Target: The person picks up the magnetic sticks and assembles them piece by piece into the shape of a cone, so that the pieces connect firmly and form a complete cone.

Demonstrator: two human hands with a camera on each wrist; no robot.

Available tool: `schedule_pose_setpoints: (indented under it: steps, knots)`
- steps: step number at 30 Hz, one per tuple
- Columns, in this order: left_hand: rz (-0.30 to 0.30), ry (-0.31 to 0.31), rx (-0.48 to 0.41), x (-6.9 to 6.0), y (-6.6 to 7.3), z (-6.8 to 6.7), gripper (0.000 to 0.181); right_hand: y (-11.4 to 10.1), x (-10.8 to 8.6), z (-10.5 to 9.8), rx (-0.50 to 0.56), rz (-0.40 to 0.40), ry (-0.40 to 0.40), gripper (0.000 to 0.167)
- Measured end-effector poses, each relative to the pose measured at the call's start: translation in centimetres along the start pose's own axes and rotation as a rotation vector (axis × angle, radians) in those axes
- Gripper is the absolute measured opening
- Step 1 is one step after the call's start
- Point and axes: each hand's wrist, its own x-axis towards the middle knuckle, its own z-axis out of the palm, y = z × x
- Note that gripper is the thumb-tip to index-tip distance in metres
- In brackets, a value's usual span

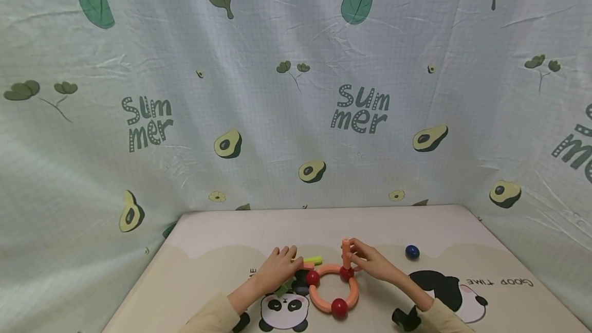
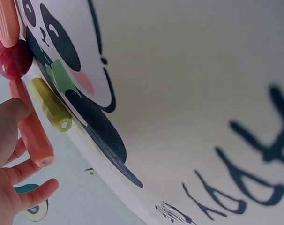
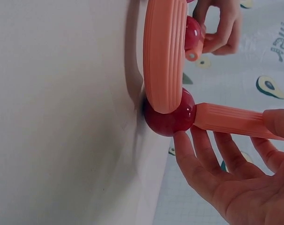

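A ring of curved orange rods (image 1: 320, 300) joined by red balls lies flat on the table. My right hand (image 1: 372, 263) holds a straight orange rod (image 1: 346, 251) that stands upright from the far-right red ball (image 1: 346, 274); in the right wrist view the index fingertip touches that ball. My left hand (image 1: 278, 270) pinches another straight orange rod (image 2: 35, 133), thumb on top, which points outward from the left red ball (image 1: 312, 277). Close to the left fingers lies a yellow-green rod (image 2: 50, 104). The third red ball (image 1: 339, 308) sits at the ring's near side.
A dark blue ball (image 1: 412, 252) rests on the table to the right, beyond the right forearm. Printed pandas decorate the table mat (image 1: 203, 266). Behind the far table edge hangs a pale curtain (image 1: 268, 117) with avocado and leaf prints.
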Motion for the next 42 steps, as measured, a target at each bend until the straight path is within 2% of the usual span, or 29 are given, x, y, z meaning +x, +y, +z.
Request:
schedule_pose_setpoints:
  steps: [8, 17, 21, 24, 26, 30, 34, 36, 42]
  knots:
    - [-0.066, -0.007, -0.111, 0.0, 0.0, -0.2, 0.024, -2.1, -0.6, 0.0, -0.006, 0.0, -0.005, 0.03]
    - [-0.126, 0.023, -0.356, 0.4, 0.3, -1.0, 0.025, 0.2, 0.0, 0.0, 0.009, 0.023, -0.015, 0.039]
    - [-0.161, -0.01, -0.503, 0.5, 0.5, -1.5, 0.026, 0.4, -0.1, 0.0, 0.002, 0.021, -0.049, 0.043]
    - [-0.196, -0.046, -0.66, 0.6, 0.7, -1.9, 0.029, 0.4, -0.2, 0.1, -0.002, 0.012, -0.065, 0.043]
    - [-0.218, -0.049, -0.761, 0.8, 0.8, -2.0, 0.028, 0.4, -0.2, 0.1, -0.003, 0.011, -0.068, 0.043]
    - [-0.245, 0.009, -0.976, 1.2, 1.0, -1.9, 0.021, 0.4, -0.2, 0.1, -0.009, 0.0, -0.066, 0.041]
    - [-0.284, 0.076, -1.129, 1.3, 1.1, -1.9, 0.021, 0.5, -0.1, 0.2, -0.016, 0.0, -0.06, 0.039]
    - [-0.312, 0.098, -1.175, 1.3, 1.1, -2.0, 0.023, 0.6, -0.1, 0.2, -0.022, -0.002, -0.056, 0.038]
    - [-0.395, 0.08, -1.378, 1.3, 1.2, -2.2, 0.026, 0.4, -0.1, 0.1, -0.036, -0.005, -0.041, 0.035]
